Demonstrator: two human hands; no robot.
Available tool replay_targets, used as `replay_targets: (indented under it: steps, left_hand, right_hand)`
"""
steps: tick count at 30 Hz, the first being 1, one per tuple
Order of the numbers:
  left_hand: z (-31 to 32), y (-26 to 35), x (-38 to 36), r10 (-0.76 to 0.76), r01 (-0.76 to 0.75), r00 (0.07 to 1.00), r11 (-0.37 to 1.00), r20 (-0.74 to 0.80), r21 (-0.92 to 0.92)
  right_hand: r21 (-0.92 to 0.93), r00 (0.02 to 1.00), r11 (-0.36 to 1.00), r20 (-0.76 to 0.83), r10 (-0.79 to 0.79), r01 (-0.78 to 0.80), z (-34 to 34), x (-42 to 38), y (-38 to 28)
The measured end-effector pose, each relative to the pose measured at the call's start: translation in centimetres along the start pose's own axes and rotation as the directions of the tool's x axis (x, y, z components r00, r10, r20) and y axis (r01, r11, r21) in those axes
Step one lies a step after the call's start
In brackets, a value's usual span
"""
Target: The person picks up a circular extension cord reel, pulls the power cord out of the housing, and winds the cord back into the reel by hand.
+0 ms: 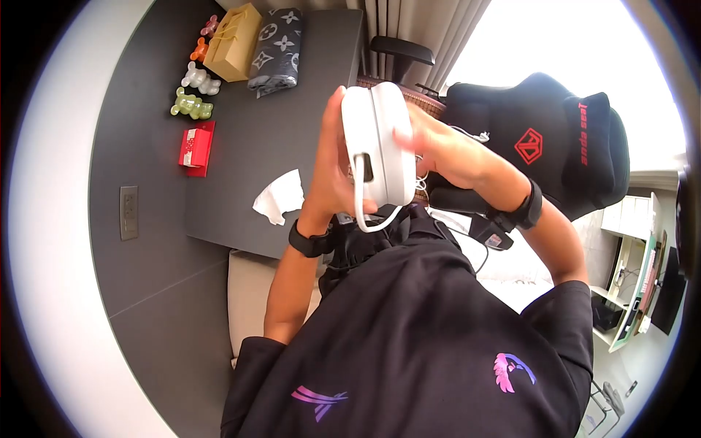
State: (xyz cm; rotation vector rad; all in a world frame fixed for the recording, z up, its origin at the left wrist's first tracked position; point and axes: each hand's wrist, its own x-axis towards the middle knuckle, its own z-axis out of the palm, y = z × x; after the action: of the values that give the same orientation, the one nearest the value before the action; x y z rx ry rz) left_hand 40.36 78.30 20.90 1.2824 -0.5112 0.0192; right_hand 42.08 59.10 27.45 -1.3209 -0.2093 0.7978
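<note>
A thick white rounded case (376, 142) is held up in front of my chest, with a seam running around its edge. A dark slot shows in its near side, and a white loop cord (359, 193) hangs from there in a curve. My left hand (328, 164) grips the case from the left, fingers reaching up along its side and partly hidden behind it. On the other side, my right hand (442, 146) presses its fingers against the case, slightly blurred. Black bands circle both wrists.
On the grey desk (241, 153) lie a white tissue (280, 197), a red box (196, 150), several bear figurines (192, 104), a tan paper bag (234, 42) and a dark patterned folded cloth (277, 51). A black chair (511, 146) stands at right; white cables hang near it.
</note>
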Motion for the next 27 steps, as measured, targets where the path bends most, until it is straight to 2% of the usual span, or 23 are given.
replay_targets:
  steps: [1,4,5,6,7,8,9,12,16,17,18,20,21,23,24,25,27]
  left_hand:
    - [-0.2,-0.2,0.0,0.062,-0.063,0.997,0.998,0.045,0.022]
    - [0.7,0.5,0.0,-0.041,0.033,0.996,0.994,-0.082,-0.101]
    - [0.7,0.5,0.2,-0.061,0.054,0.994,0.996,-0.096,-0.076]
    - [0.5,0.3,0.1,-0.099,0.090,0.991,0.990,-0.088,-0.108]
    - [0.2,0.2,0.0,-0.137,0.125,0.987,0.982,-0.081,-0.139]
    - [0.1,0.3,0.0,-0.170,0.158,0.984,0.974,-0.059,-0.161]
    - [0.1,0.5,0.0,-0.202,0.192,0.979,0.964,-0.036,-0.182]
    - [0.0,0.7,-0.4,-0.300,0.301,0.953,0.922,0.043,-0.242]
    - [-0.3,0.8,-0.4,-0.312,0.315,0.949,0.920,0.049,-0.234]
    - [-0.2,1.0,-0.3,-0.296,0.297,0.954,0.928,0.039,-0.226]
    - [-0.1,1.1,-0.1,-0.280,0.280,0.959,0.935,0.029,-0.218]
    - [0.7,1.5,0.6,-0.141,0.139,0.990,0.980,-0.006,-0.142]
    - [0.7,1.1,0.7,-0.139,0.138,0.990,0.980,0.000,-0.143]
    - [-0.5,-0.1,0.3,0.000,-0.007,0.998,0.994,0.065,0.107]
    - [-1.1,-0.2,0.4,0.063,-0.087,0.992,0.970,0.110,0.226]
    - [-1.6,-0.3,0.7,0.203,-0.262,0.961,0.888,0.190,0.377]
    - [-1.5,0.1,0.8,0.203,-0.284,0.949,0.879,0.240,0.382]
  right_hand:
    - [0.019,0.992,0.994,0.072,0.106,-0.107,-0.9,0.0,0.2]
    - [-0.146,0.997,0.989,-0.072,0.023,-0.033,-1.6,-0.2,0.5]
    - [-0.348,0.959,0.908,-0.068,-0.274,0.235,-1.7,0.0,1.6]
    - [-0.578,0.883,0.705,0.062,-0.465,0.412,-2.0,0.1,1.3]
    - [-0.730,0.768,0.413,0.237,-0.594,0.545,-2.4,0.3,0.7]
    - [-0.787,0.629,0.070,0.433,-0.645,0.613,-2.6,0.5,0.0]
    - [-0.822,0.692,0.046,0.447,-0.566,0.568,-2.0,-0.1,-0.5]
    - [-0.857,0.693,-0.007,0.422,-0.584,0.515,-1.6,-0.4,-0.5]
    - [-0.759,0.573,0.060,0.435,-0.695,0.648,-2.0,0.9,1.0]
    - [-0.762,0.587,0.088,0.415,-0.695,0.642,-2.2,0.9,0.9]
    - [-0.752,0.625,0.182,0.359,-0.693,0.634,-2.2,0.8,1.0]
    - [-0.711,0.700,0.367,0.246,-0.670,0.600,-2.1,0.7,1.6]
    - [-0.629,0.831,0.618,0.085,-0.549,0.472,-1.8,0.4,1.9]
    - [-0.370,0.925,0.860,0.000,-0.379,0.352,-1.7,0.4,2.3]
    - [-0.217,0.956,0.936,-0.027,-0.290,0.278,-1.8,0.7,2.6]
    - [-0.074,0.987,0.985,-0.005,-0.158,0.157,-1.8,0.7,2.4]
    - [0.204,0.993,0.971,0.039,0.116,-0.121,-1.8,0.9,1.9]
